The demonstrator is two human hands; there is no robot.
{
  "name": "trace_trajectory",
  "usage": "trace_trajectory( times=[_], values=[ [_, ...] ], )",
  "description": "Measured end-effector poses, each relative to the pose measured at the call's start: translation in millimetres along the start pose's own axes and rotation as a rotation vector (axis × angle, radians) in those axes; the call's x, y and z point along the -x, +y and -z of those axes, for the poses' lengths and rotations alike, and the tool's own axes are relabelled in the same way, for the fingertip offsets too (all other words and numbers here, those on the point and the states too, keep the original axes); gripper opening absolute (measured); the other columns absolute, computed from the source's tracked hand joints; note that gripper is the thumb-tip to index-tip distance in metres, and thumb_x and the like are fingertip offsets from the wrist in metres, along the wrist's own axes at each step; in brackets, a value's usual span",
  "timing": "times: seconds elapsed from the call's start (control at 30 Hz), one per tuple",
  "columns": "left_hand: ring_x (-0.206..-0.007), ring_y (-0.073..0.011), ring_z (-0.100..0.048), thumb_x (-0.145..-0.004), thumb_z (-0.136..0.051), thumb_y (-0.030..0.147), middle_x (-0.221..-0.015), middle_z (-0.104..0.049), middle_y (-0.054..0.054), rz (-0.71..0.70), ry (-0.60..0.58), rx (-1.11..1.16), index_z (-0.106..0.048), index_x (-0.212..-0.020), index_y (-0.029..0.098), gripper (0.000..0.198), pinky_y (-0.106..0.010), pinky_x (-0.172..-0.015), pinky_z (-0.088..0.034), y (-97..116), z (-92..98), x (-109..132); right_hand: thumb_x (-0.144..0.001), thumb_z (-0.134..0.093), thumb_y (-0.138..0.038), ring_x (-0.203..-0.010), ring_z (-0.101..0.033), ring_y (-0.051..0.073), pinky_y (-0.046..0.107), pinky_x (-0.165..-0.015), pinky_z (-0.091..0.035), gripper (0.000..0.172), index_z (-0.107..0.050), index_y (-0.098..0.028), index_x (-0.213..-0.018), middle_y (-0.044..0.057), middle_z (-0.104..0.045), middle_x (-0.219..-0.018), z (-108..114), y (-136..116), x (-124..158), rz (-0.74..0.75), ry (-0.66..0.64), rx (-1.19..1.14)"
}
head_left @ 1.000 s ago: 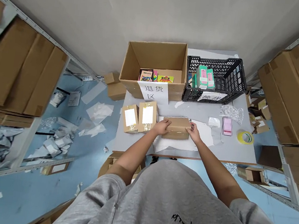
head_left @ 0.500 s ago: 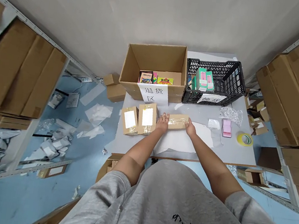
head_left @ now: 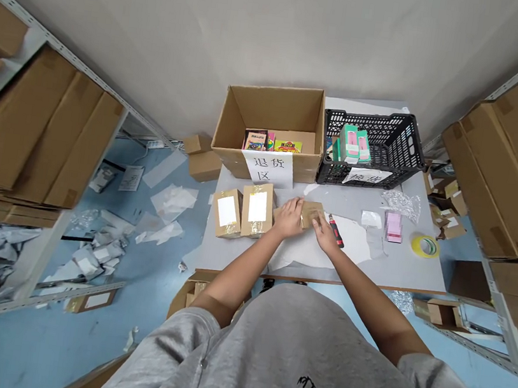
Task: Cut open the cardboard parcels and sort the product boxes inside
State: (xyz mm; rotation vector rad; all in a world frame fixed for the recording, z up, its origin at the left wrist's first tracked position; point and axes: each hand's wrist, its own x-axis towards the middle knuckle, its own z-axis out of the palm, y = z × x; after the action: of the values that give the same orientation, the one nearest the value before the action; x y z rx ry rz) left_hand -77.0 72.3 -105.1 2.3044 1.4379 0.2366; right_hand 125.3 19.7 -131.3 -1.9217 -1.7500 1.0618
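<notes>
Left hand [head_left: 289,217] flat atop small brown taped cardboard box [head_left: 311,210] mid-table, fingers extended and hiding its left part, right hand [head_left: 325,233] touching its right end, can't tell if gripping, red-and-black utility knife [head_left: 337,232] just right, tip too small to read.

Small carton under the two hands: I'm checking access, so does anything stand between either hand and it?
Nothing visible does. The left hand lies over the left part of the small carton; the right hand has fingers over its near right part. The red-and-black tool lies right of the carton, not between.
</notes>
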Motion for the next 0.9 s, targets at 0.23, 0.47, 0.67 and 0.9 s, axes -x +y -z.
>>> trace_trajectory(
  times=[0.23,0.47,0.67,0.9],
  values=[
    [-0.168,-0.0503,-0.031,-0.058,-0.105,0.050,-0.178,-0.033,-0.031,0.053,-0.015,0.089,-0.015,-0.178,0.011,0.155,-0.064,-0.139,-0.023,-27,-12.7,-5,-0.101,-0.063,-0.076,-0.165,-0.044,0.036,0.051,-0.137,-0.032,0.089,-0.049,-0.025,-0.173,0.013,-0.051,-0.176,-4,6,-27,-0.070,-0.017,-0.176],
    [-0.147,-0.0447,-0.055,-0.063,-0.098,0.034,-0.162,-0.049,-0.025,0.105,-0.054,0.111,-0.021,-0.178,0.014,0.140,-0.052,-0.128,-0.042,-31,-9.7,10,-0.107,-0.050,-0.047,-0.152,-0.058,0.032,0.052,-0.133,-0.042,0.062,-0.061,-0.027,-0.165,0.012,-0.063,-0.163,2,28,-31,0.039,0.164,-0.202],
    [-0.146,-0.0480,-0.053,-0.065,-0.097,0.034,-0.163,-0.048,-0.026,0.119,-0.043,0.049,-0.028,-0.177,0.014,0.133,-0.054,-0.126,-0.041,-24,-11.2,16,-0.111,-0.042,-0.033,-0.165,-0.042,0.031,0.051,-0.137,-0.036,0.068,-0.041,-0.020,-0.178,0.013,-0.043,-0.180,-6,13,-12,0.253,0.143,0.067],
    [-0.158,-0.0486,-0.044,-0.064,-0.100,0.040,-0.166,-0.046,-0.028,0.125,0.050,0.131,-0.010,-0.180,0.013,0.150,-0.062,-0.133,-0.033,-33,-23.4,29,-0.114,-0.041,-0.039,-0.173,-0.027,0.034,0.056,-0.140,-0.025,0.073,-0.028,-0.018,-0.182,0.012,-0.024,-0.189,-13,-1,-6,0.222,0.078,0.297]
  ],
)
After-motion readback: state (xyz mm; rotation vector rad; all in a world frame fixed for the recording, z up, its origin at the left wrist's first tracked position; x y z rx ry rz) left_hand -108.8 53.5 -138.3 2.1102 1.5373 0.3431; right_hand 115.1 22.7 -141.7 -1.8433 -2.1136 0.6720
